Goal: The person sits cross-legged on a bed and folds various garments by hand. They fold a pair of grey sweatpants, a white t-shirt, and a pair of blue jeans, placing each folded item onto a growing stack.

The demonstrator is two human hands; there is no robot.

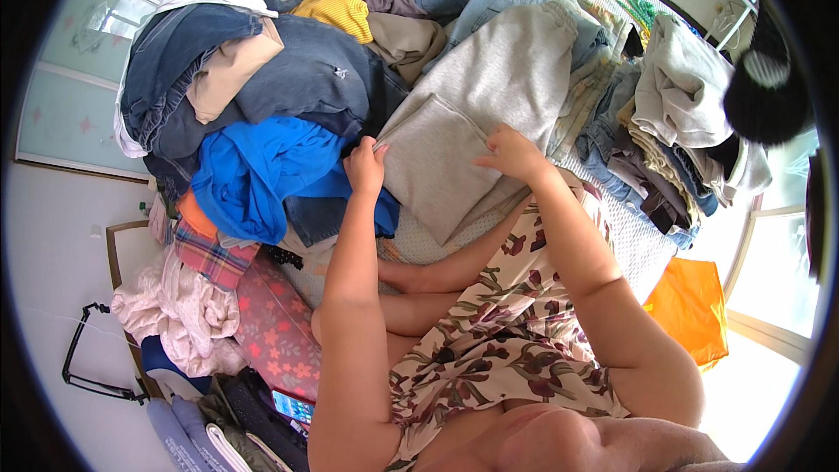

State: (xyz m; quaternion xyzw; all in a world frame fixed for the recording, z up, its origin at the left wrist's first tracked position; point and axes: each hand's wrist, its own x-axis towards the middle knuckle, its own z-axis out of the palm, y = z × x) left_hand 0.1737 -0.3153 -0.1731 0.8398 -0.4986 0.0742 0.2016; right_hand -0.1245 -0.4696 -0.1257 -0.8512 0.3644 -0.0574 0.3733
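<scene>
Grey jersey sweatpants [485, 82] lie spread in front of me on the bed, the elastic waistband at the far end. The near leg part [432, 151] is folded back over itself. My left hand [365, 167] pinches its left edge between thumb and fingers. At the right edge of the folded part, my right hand [514, 154] touches the fabric with its thumb apart from its curled fingers. Whether cloth is caught between them I cannot tell. Just left of my left hand is a bright blue garment [262, 170], crumpled on a heap of dark denim jeans [308, 69].
A stack of folded clothes [668, 144] stands at right, with grey fabric on top. Light blue jeans [491, 10] lie beyond the sweatpants. An orange bag [691, 311] is beside the bed at right. A phone [293, 406] lies near a red floral cushion [278, 321].
</scene>
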